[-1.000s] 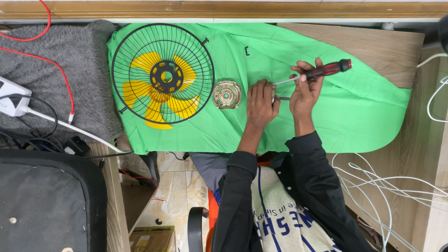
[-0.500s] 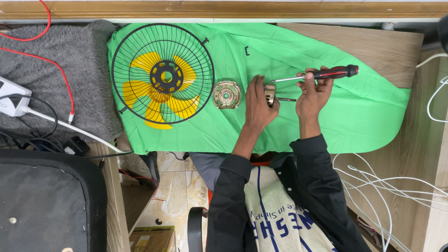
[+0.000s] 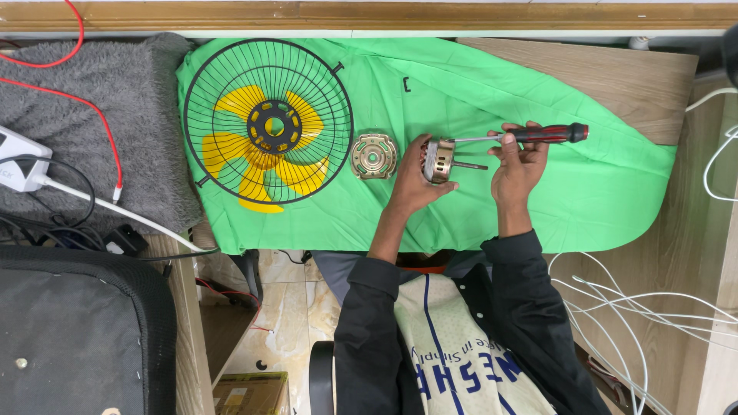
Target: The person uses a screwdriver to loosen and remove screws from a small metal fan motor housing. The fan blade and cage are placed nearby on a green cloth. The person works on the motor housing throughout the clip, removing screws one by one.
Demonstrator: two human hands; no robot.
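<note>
From my remote seat, the clearest room is the bare green cloth [image 3: 584,192] to the right of my right hand [image 3: 516,165], nothing lying on it out to the cloth's edge. Between my hands it's tight: the motor body [image 3: 440,161] with its shaft, plus the screwdriver [image 3: 530,135] lying across above it. To the left, the round metal cover plate [image 3: 373,156] sits just beside my left hand [image 3: 413,180], and the fan cage [image 3: 268,121] blocks everything past that. The strip of cloth above the screwdriver is open.
</note>
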